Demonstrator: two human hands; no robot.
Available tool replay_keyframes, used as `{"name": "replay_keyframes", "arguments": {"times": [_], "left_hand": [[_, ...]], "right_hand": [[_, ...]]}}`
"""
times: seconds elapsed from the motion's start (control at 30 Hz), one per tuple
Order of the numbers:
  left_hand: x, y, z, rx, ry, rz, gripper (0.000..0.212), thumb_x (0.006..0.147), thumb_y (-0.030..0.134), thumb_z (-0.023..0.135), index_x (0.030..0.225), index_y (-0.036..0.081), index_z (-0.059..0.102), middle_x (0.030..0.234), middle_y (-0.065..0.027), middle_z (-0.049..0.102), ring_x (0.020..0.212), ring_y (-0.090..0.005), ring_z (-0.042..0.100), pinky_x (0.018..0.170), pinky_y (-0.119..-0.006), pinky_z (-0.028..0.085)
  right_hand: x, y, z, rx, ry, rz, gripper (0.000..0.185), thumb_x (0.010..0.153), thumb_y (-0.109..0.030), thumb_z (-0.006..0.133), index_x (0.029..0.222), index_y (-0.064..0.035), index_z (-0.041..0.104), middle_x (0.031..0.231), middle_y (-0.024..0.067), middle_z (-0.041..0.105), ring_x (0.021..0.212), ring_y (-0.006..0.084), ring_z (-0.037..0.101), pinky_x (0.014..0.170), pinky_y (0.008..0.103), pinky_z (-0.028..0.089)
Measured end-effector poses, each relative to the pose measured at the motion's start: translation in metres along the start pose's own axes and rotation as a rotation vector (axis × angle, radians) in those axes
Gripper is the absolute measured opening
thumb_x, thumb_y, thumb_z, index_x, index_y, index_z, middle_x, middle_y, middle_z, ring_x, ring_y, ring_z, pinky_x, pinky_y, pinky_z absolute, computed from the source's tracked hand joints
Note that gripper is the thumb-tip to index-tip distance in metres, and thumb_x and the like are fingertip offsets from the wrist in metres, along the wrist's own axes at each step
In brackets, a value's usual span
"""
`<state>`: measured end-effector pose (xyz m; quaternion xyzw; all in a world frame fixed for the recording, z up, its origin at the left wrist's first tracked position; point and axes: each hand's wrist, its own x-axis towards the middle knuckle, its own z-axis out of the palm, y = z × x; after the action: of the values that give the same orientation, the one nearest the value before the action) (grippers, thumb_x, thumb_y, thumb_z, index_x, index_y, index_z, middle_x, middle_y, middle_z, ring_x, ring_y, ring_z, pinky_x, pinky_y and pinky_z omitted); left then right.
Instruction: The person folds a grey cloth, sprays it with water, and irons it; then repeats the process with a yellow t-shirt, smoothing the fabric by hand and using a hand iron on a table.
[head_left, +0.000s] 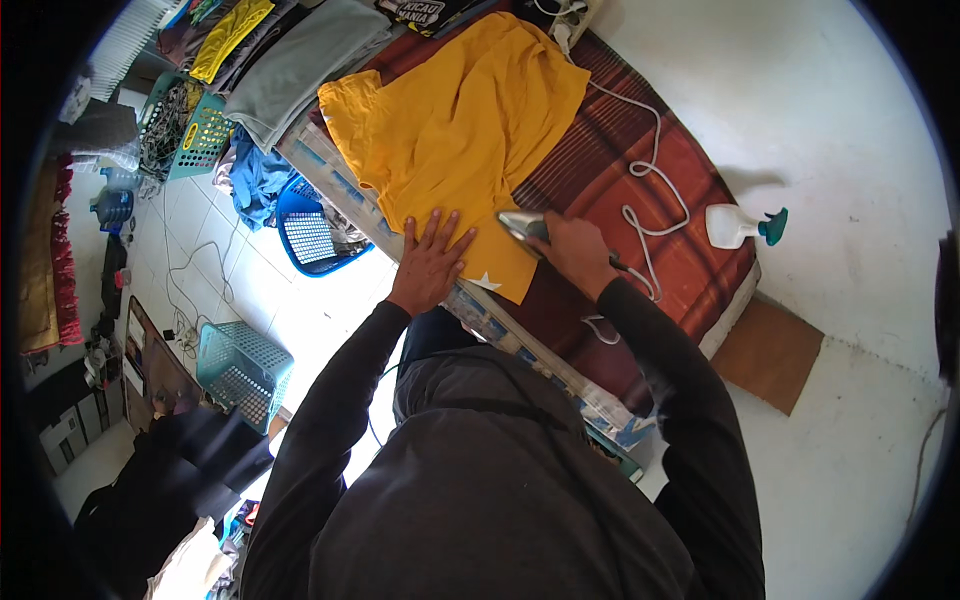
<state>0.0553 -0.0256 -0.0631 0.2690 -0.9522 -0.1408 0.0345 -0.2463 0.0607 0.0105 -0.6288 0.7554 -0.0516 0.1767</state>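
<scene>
A yellow-orange garment (457, 112) with a white star near its closest edge lies spread over a red plaid cloth (697, 187) on a raised ironing surface. My left hand (431, 262) rests flat on the garment near the surface's left edge, its fingers spread and holding nothing. In my right hand (574, 251) is an electric iron (523, 223), gripped by its handle. The iron's metal tip points left over the garment, beside the star end. Its pale cord (660, 176) loops across the plaid cloth to a plug at the far end.
A white spray bottle (727, 226) with a green trigger lies at the right edge. Folded grey cloth (311, 64) and other folded clothes sit at the far left. On the tiled floor stand a blue basket (289, 244) and a green basket (274, 360). Loose cables (169, 262) trail nearby.
</scene>
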Motion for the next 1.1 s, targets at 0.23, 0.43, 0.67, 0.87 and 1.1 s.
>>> {"name": "replay_keyframes", "arguments": {"times": [0.23,0.43,0.67,0.87,1.1], "left_hand": [[-0.005,-0.008,0.002,-0.013,0.007,-0.024,0.061,0.111,0.027,0.052,0.171,0.022,0.043,0.181,-0.0112,0.031,0.170,-0.0381,0.019,0.135,-0.069,0.005],[-0.034,-0.037,0.007,-0.100,0.077,-0.132,0.064,0.105,0.013,0.057,0.168,0.016,0.048,0.179,-0.0092,0.037,0.170,-0.0383,0.020,0.137,-0.062,0.011],[-0.038,-0.052,0.001,-0.266,0.139,-0.115,0.070,0.094,0.000,0.057,0.163,0.012,0.054,0.176,-0.0107,0.043,0.168,-0.0408,0.026,0.136,-0.061,0.019],[-0.035,-0.050,0.001,-0.309,0.135,-0.144,0.072,0.092,-0.002,0.056,0.162,0.013,0.055,0.176,-0.0105,0.044,0.168,-0.0406,0.026,0.136,-0.061,0.019],[-0.037,-0.053,0.003,-0.342,0.127,-0.156,0.072,0.092,-0.004,0.055,0.163,0.013,0.055,0.177,-0.0103,0.043,0.169,-0.0406,0.025,0.137,-0.061,0.016]], "right_hand": [[0.030,0.022,-0.008,-0.009,-0.071,-0.195,0.043,0.096,-0.049,0.079,0.105,-0.0075,0.072,0.092,0.0188,0.079,0.088,0.0414,0.078,0.077,0.0551,0.061],[0.037,-0.015,-0.008,-0.123,-0.249,-0.584,0.041,0.092,-0.050,0.081,0.103,-0.0105,0.074,0.088,0.0147,0.078,0.086,0.0362,0.078,0.079,0.0496,0.061],[0.061,-0.053,0.011,-0.106,-0.177,-0.845,0.037,0.089,-0.047,0.080,0.103,-0.0130,0.076,0.077,0.0110,0.075,0.077,0.0340,0.077,0.070,0.0496,0.059],[0.075,-0.066,0.022,-0.102,-0.166,-0.899,0.036,0.088,-0.046,0.081,0.105,-0.0148,0.077,0.077,0.0095,0.075,0.080,0.0333,0.077,0.072,0.0496,0.060],[0.084,-0.071,-0.003,-0.163,-0.179,-0.948,0.030,0.089,-0.042,0.082,0.104,-0.0161,0.078,0.086,0.0096,0.078,0.086,0.0345,0.079,0.077,0.0497,0.061]]}}
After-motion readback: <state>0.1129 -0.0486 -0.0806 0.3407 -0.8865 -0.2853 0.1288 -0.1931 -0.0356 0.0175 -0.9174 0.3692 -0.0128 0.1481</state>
